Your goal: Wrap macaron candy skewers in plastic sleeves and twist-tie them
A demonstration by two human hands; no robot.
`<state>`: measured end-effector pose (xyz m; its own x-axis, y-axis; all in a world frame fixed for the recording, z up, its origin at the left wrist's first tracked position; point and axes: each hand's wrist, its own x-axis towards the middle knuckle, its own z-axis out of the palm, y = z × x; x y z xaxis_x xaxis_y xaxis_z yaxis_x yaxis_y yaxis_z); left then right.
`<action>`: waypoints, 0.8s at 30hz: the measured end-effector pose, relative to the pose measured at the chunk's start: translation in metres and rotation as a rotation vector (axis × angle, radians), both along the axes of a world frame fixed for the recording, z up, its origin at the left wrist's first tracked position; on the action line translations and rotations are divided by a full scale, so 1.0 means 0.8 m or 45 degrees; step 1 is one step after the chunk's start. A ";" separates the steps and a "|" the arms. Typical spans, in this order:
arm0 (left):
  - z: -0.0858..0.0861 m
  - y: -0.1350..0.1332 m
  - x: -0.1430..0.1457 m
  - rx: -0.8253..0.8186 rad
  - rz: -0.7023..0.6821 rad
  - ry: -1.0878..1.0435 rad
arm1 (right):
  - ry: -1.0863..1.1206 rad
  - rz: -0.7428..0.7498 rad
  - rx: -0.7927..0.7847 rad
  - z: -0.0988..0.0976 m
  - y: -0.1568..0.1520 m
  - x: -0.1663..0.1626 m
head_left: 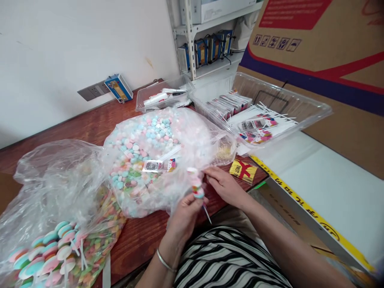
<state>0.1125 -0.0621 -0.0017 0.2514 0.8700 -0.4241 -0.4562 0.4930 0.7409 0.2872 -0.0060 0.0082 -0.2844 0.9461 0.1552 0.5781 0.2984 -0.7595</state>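
A white wall runs behind a red-brown wooden table, with a socket strip and a blue boxed device against it; farther back, more blue devices stand on a metal shelf, and a large printed cardboard box rises at the right, beside a white surface edged with yellow printed tape. Bulky clear plastic fills most of the tabletop: a big bag of pastel blue, pink and white candies crowds right up to the hands, a printed sachet lying on it, while a second bag, at the left, holds orange and green gummies, with a cluster of candy lollipops at its near side. Behind them, a small clear tray contains white tubes, and a larger clear tray contains a row of packets, loose white sticks and printed sachets. A yellow pack marked "TWIST" sits at the table corner, beyond the right wrist. Close in front of the striped clothing, the left hand has its fingers closed around a candy skewer, whose stick points down toward the lap. The right hand is just beside it, fingers bent and nearly together; whether they grip anything cannot be told.
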 end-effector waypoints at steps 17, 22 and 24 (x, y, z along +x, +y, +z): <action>0.004 0.047 -0.026 0.121 0.451 -0.070 | -0.682 -0.365 -0.085 -0.008 -0.030 0.006; 0.010 0.030 -0.019 0.168 0.360 0.109 | -0.765 -0.373 -0.092 -0.016 -0.012 -0.004; 0.016 0.021 -0.017 0.217 0.274 0.193 | -0.749 -0.361 -0.086 -0.018 -0.012 0.001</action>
<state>0.0990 -0.0455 0.0107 -0.0016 0.9582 -0.2861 -0.4145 0.2597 0.8722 0.2882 -0.0154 -0.0063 -0.0421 0.9990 -0.0125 0.9520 0.0363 -0.3041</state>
